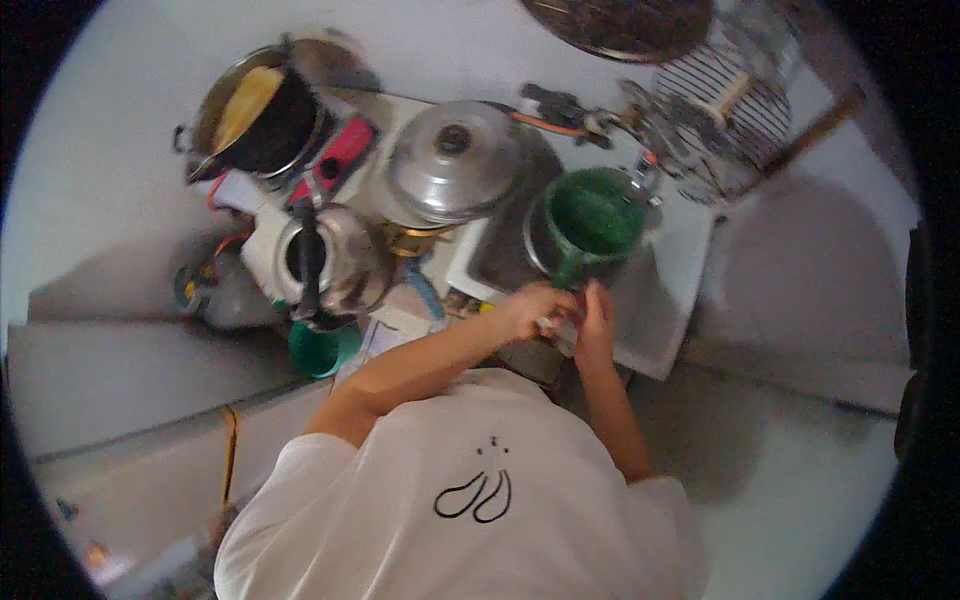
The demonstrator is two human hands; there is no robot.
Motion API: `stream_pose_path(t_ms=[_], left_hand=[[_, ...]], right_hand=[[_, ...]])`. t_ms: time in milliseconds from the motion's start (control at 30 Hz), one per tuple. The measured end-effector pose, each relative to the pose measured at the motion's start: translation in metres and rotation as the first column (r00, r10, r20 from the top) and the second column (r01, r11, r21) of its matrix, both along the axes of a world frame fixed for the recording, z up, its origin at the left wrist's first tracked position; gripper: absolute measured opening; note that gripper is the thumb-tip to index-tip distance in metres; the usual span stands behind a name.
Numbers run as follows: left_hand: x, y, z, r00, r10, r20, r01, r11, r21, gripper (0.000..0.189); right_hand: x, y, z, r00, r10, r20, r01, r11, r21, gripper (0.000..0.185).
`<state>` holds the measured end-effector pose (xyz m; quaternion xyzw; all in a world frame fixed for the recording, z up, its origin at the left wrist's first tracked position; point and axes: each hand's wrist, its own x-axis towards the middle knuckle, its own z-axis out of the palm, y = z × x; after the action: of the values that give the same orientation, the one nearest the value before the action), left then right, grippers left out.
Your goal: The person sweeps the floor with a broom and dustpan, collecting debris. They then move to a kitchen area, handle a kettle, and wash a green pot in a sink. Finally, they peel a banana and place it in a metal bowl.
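Note:
My left hand (541, 311) is bent in at the near edge of a sink (487, 262), below the handle of a green plastic dipper (596, 214). Close beside it on the right is my right hand (596, 319), its fingers pointing up toward the same handle. The picture is blurred, so I cannot tell which hand, if either, grips the handle, or what lies between the fingers. The dipper is over the sink basin, near a metal faucet (645, 172). A round metal rim shows just left of the dipper.
Left of the sink stand a lidded metal pot (457, 165), a metal kettle (341, 259) with a black handle, and a dark pot (274, 124) by a red stove (345, 154). A teal container (322, 349) is below the kettle. A wire rack (757, 120) hangs upper right.

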<state>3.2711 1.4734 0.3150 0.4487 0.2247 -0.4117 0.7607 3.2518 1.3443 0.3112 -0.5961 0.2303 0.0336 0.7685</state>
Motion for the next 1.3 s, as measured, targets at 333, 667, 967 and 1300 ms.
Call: stream_pose_path(t_ms=[333, 667, 967, 1300], left_hand=[[-0.022, -0.006, -0.019, 0.98, -0.069, 0.185, 0.047, 0.991, 0.124, 0.027], [-0.04, 0.002, -0.029, 0.997, 0.044, 0.061, -0.052, 0.989, 0.135, 0.02], [-0.039, 0.008, -0.008, 0.997, 0.01, 0.075, -0.018, 0.993, 0.113, 0.017], [-0.015, 0.06, 0.057, 0.676, -0.599, 0.429, 0.416, 0.791, 0.448, 0.036]], right_hand=[[-0.027, 0.015, 0.007, 0.917, 0.293, -0.271, -0.143, 0.876, 0.461, 0.029], [-0.044, 0.037, 0.006, 0.897, 0.229, -0.377, -0.018, 0.873, 0.488, 0.025], [-0.043, 0.041, 0.017, 0.924, 0.244, -0.295, -0.068, 0.863, 0.501, 0.022], [-0.02, 0.0, -0.019, 0.928, 0.32, -0.192, -0.183, 0.838, 0.515, 0.025]])
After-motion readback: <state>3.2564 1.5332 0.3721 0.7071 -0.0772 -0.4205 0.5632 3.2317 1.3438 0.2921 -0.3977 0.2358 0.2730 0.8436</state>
